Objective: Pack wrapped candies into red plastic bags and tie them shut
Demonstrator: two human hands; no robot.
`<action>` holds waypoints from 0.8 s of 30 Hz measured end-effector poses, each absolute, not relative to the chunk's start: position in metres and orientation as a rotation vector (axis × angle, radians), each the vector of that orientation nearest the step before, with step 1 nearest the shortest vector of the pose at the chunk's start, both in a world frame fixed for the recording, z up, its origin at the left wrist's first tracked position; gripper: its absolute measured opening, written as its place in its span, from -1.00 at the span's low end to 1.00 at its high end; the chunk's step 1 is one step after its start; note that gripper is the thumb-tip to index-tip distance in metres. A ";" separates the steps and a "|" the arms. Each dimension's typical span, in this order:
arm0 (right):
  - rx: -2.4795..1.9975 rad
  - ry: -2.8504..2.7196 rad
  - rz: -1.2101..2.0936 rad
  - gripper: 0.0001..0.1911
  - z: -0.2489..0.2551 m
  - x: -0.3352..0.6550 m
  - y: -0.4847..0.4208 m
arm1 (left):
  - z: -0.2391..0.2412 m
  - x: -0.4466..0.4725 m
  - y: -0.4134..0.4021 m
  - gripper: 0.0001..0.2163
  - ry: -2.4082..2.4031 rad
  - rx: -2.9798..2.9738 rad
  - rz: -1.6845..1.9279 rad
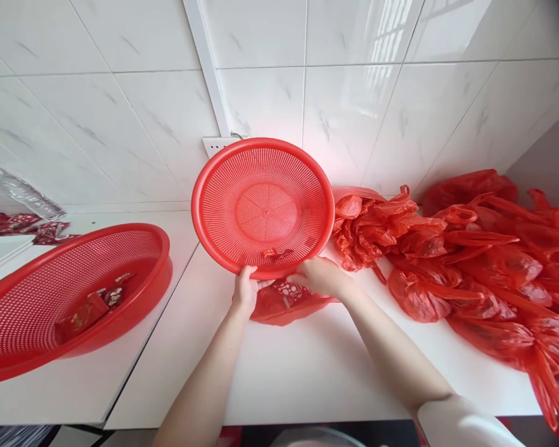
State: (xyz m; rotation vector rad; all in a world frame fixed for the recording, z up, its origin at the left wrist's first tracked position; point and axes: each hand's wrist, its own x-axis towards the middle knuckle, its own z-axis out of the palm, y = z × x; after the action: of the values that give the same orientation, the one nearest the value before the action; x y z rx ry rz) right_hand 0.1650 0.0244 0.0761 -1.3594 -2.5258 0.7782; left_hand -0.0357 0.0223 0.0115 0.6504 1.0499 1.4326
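Note:
A round red perforated basket [262,205] stands tilted up on its edge against the tiled wall, its hollow facing me. My left hand [246,290] grips its lower rim from the left. My right hand [320,275] is closed at the lower rim on the right, over a red plastic bag [284,303] that lies on the white table [307,366] under the basket. A few small red packets [276,253] rest inside the basket near its lower rim.
A larger red perforated basket [69,292] with several red packets sits on the table at left. A heap of red plastic bags [475,261] covers the right side. More red packets [23,225] lie far left by the wall. A socket [217,144] is behind the basket.

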 end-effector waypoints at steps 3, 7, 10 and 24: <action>-1.439 -2.380 0.400 -0.60 0.074 0.161 0.027 | 0.011 -0.037 0.022 -0.78 1.093 0.713 1.459; -1.354 -2.256 0.359 -0.61 0.070 0.161 0.029 | 0.010 -0.032 0.017 -0.74 1.090 0.785 1.418; -1.263 -2.326 0.447 -0.47 0.057 0.159 0.034 | 0.009 -0.020 0.009 -0.76 1.018 0.781 1.333; -0.728 -2.595 0.642 -0.54 0.062 0.169 0.040 | 0.011 -0.028 0.018 -0.83 1.018 0.649 1.413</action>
State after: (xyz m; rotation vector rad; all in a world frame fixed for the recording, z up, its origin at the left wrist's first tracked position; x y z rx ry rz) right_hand 0.1687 0.0397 0.0619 -0.7279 -2.5950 0.6415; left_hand -0.0277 0.0178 0.0110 0.6495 1.0179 1.4129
